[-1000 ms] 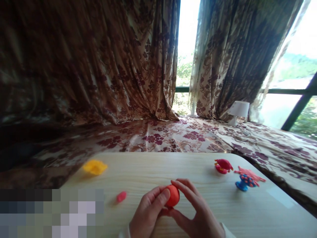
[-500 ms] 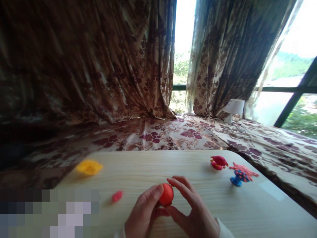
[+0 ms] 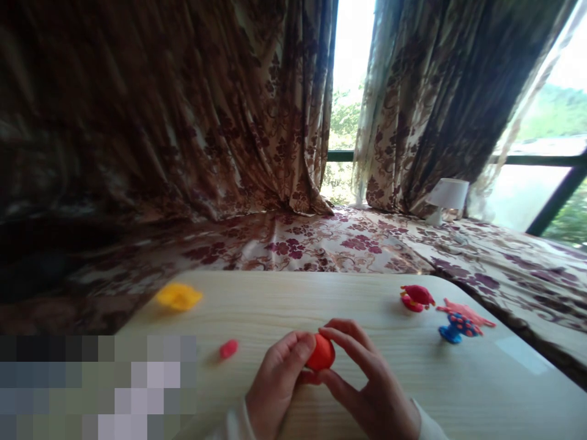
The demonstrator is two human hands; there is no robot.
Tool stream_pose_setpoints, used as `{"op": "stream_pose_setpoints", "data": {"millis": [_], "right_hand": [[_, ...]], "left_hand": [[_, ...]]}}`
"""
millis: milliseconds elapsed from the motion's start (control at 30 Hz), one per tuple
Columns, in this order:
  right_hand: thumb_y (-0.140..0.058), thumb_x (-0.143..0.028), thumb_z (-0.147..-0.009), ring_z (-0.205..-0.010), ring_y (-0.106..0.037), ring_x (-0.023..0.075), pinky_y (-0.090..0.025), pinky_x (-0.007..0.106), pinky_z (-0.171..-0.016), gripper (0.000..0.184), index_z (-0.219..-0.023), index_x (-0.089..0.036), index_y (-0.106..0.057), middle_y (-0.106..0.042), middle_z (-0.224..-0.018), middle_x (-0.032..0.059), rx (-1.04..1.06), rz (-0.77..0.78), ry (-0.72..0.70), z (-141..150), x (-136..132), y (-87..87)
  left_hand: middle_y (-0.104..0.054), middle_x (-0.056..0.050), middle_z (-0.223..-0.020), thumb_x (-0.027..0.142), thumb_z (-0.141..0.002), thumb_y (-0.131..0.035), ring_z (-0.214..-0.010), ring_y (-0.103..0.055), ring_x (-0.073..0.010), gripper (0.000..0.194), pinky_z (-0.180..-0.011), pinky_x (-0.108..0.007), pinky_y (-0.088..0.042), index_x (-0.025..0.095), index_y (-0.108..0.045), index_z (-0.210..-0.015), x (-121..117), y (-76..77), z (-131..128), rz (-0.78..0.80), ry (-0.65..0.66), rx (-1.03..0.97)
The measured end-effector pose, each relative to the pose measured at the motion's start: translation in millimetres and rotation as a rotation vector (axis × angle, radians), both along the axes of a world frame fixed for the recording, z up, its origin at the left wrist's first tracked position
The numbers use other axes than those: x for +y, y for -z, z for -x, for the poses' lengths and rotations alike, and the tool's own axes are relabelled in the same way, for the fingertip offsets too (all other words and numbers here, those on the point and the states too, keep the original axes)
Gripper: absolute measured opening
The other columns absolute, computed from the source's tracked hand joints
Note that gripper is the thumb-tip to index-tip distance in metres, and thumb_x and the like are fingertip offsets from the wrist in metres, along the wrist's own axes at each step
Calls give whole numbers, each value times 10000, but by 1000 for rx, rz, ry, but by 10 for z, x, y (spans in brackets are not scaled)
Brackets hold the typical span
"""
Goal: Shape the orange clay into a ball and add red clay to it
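Orange lump (image 3: 323,352) sits between my hands over the near middle of the worktop (image 3: 284,299), with room between it and the rounded far edge. Left of it lies a small pink piece (image 3: 228,349), with a yellow piece (image 3: 180,297) near the far-left edge. At the far right are a red figure (image 3: 418,296), a blue spotted figure (image 3: 452,333) and a flat pink figure (image 3: 481,319).

My left hand (image 3: 277,376) holds the lump, thumb pressed against its left side; my right hand (image 3: 373,382) arches, fingers curved round its right side. Wood grain marks the surface; beyond are floral cloth (image 3: 321,244), curtains (image 3: 257,116) and a white lamp (image 3: 449,194).
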State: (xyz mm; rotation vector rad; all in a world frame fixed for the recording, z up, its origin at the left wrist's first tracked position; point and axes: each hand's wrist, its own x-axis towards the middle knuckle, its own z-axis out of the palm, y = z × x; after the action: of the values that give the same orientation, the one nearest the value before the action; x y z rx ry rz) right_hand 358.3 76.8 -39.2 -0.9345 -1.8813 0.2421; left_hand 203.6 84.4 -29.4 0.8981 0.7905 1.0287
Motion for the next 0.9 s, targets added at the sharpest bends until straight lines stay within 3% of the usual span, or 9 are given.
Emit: {"op": "stream_pose_setpoints", "data": {"millis": [133,367,667,900], "right_hand": [[-632,-262,-801,-987,-619,200,-533,261,-836,304,-1099,-228,-581,-604,-1082,89,-24,-28,15,-46,26,10],[-606,-282,-815,-1032,-612,199,-536,238,-841,412,-1214,-250,-506,-582,-1156,80,-152,-63,39,-101,72,106],[-567,-397,-832,-878,-670,195,-569,207,-740,352,-1145,-239,-549,-638,-1033,84,-215,-204,53,-115,104,91],[-596,-403,-803,-969,-640,253,-569,296,-793,431,-1209,-288,-510,-587,-1162,98,-239,10,43,-263,150,374]], "left_hand": [[-622,-56,-783,467,-722,-647,-670,-527,-114,394,-620,-234,-421,104,-612,-873,-7,-8,-16,-17,7,55],[-587,-27,-697,540,-702,-608,-533,-510,-91,463,-555,-258,-417,103,-569,-848,-8,13,-46,50,-9,-13],[-622,-60,-732,573,-558,-704,-579,-545,-119,612,-539,-253,-427,78,-603,-904,-14,15,-61,101,-38,-27],[-626,-63,-637,612,-537,-683,-519,-532,-120,585,-514,-248,-423,91,-638,-797,8,23,-85,134,-75,-47]]}}
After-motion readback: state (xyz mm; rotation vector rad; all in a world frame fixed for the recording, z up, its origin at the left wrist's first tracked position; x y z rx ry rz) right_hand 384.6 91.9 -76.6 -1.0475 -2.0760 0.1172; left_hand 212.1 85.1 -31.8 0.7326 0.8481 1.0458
